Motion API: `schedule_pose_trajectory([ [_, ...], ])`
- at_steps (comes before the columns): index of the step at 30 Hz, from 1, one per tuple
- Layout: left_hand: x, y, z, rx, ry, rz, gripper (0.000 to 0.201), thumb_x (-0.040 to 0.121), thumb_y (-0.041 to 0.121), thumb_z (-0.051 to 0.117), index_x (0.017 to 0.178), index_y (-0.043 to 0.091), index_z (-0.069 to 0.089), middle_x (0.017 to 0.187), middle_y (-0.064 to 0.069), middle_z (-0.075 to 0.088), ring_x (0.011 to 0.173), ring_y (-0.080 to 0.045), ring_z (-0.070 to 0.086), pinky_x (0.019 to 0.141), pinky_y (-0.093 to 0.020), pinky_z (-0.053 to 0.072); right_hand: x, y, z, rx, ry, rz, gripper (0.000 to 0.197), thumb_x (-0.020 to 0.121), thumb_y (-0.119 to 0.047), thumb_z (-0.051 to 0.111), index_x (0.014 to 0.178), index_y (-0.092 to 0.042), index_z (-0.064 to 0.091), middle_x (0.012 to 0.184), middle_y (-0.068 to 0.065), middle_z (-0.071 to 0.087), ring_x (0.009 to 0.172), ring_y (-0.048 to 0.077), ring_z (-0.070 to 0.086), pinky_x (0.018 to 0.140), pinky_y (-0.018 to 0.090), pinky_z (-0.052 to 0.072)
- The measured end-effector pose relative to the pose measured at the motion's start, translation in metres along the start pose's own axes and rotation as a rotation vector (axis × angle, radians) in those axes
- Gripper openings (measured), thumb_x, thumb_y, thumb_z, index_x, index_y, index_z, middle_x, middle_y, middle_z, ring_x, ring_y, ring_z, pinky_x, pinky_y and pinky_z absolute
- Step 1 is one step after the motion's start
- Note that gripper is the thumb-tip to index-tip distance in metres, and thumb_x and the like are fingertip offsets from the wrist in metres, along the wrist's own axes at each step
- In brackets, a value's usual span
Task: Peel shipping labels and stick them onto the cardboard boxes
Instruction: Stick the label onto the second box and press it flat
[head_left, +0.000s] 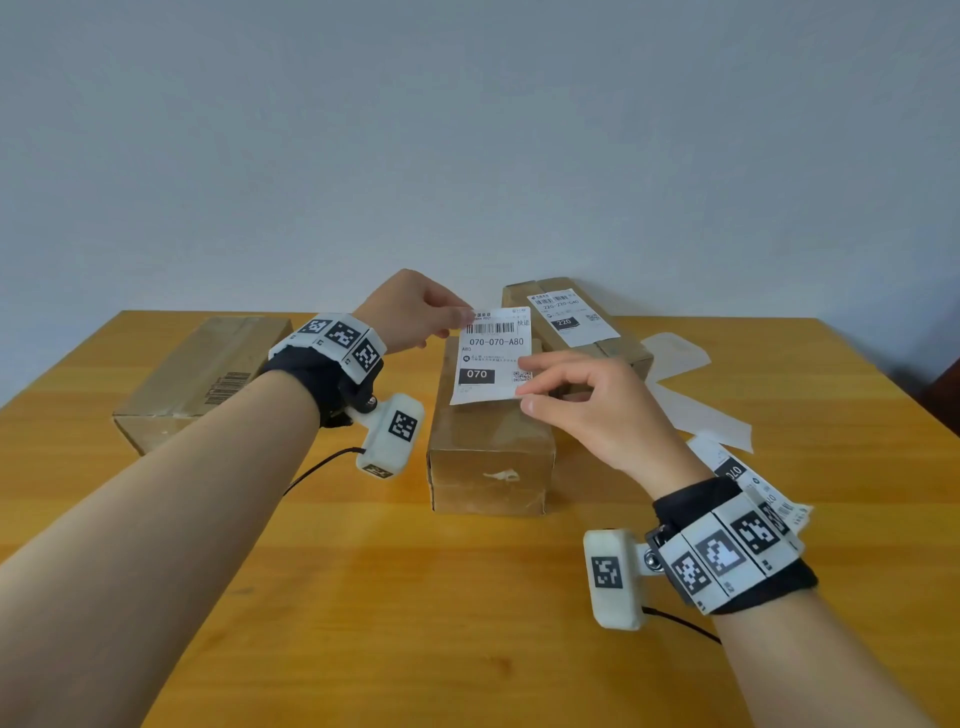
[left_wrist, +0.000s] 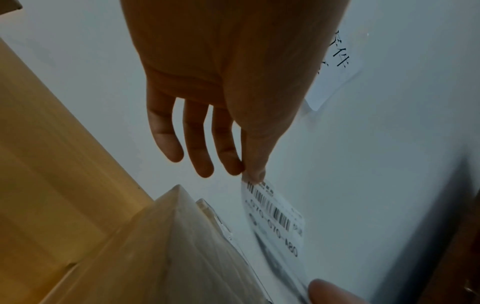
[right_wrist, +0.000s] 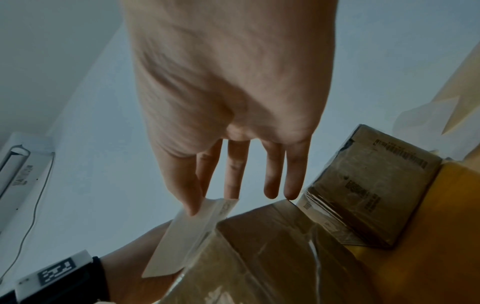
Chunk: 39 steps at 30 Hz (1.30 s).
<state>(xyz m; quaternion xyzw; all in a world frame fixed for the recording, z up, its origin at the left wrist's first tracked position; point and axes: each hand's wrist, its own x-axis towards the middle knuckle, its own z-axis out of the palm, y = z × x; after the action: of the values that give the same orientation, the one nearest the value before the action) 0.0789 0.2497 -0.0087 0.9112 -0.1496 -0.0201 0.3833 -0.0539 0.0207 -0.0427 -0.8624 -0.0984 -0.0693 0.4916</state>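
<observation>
Reading "070-070-A80" — pinched label (head_left: 492, 355)

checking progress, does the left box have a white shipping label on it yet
No, the left box shows only bare cardboard and a printed barcode, while the 070 label is held over the middle box by both hands.
</observation>
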Motion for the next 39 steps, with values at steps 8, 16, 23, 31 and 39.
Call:
schedule_pose_trajectory([
  [8, 0.009, -0.005, 0.005, 0.083, -0.093, -0.1, 0.023, 0.098, 0.038, 0.073, 0.11, 0.021, 0.082, 0.105, 0.002, 0.079, 0.086, -0.01, 0.066, 0.07, -0.025, 0.053, 0.002, 0.005, 0.003, -0.013, -0.049, 0.031, 0.013, 0.089, -0.022, 0.08, 0.092, -0.035, 0.082, 0.127, -0.024, 0.069, 0.123, -0.005, 0.058, 0.113, 0.042, 0.046],
  [16, 0.012, -0.005, 0.012, 0.062, -0.123, -0.146, 0.019, 0.097, 0.037, 0.074, 0.109, 0.023, 0.081, 0.104, 0.004, 0.079, 0.089, -0.013, 0.065, 0.07, -0.025, 0.053, 0.0, 0.008, 0.004, -0.001, -0.058, 0.038, 0.014, 0.089, -0.021, 0.08, 0.094, -0.034, 0.083, 0.126, -0.026, 0.07, 0.123, -0.001, 0.061, 0.111, 0.04, 0.049],
  [23, 0.015, -0.004, 0.014, 0.047, -0.136, -0.193, 0.018, 0.095, 0.039, 0.075, 0.107, 0.026, 0.08, 0.101, 0.007, 0.076, 0.087, -0.01, 0.067, 0.072, -0.026, 0.054, 0.001, 0.011, 0.003, 0.008, -0.063, 0.039, 0.014, 0.09, -0.019, 0.079, 0.095, -0.031, 0.084, 0.122, -0.024, 0.072, 0.119, -0.001, 0.065, 0.103, 0.036, 0.055],
  [31, 0.014, -0.004, 0.013, 0.047, -0.125, -0.203, 0.015, 0.096, 0.039, 0.075, 0.104, 0.026, 0.079, 0.098, 0.008, 0.076, 0.083, -0.008, 0.066, 0.069, -0.025, 0.054, 0.002, 0.013, 0.005, 0.005, -0.075, 0.032, 0.014, 0.09, -0.021, 0.079, 0.096, -0.033, 0.083, 0.119, -0.024, 0.074, 0.117, -0.004, 0.064, 0.104, 0.037, 0.055],
  [39, 0.013, -0.006, 0.016, 0.041, -0.125, -0.192, 0.014, 0.096, 0.037, 0.075, 0.103, 0.026, 0.08, 0.101, 0.005, 0.077, 0.085, -0.011, 0.067, 0.069, -0.026, 0.054, 0.002, 0.015, 0.006, 0.006, -0.084, 0.048, 0.014, 0.09, -0.021, 0.079, 0.094, -0.033, 0.083, 0.118, -0.024, 0.074, 0.116, -0.005, 0.064, 0.104, 0.035, 0.054],
])
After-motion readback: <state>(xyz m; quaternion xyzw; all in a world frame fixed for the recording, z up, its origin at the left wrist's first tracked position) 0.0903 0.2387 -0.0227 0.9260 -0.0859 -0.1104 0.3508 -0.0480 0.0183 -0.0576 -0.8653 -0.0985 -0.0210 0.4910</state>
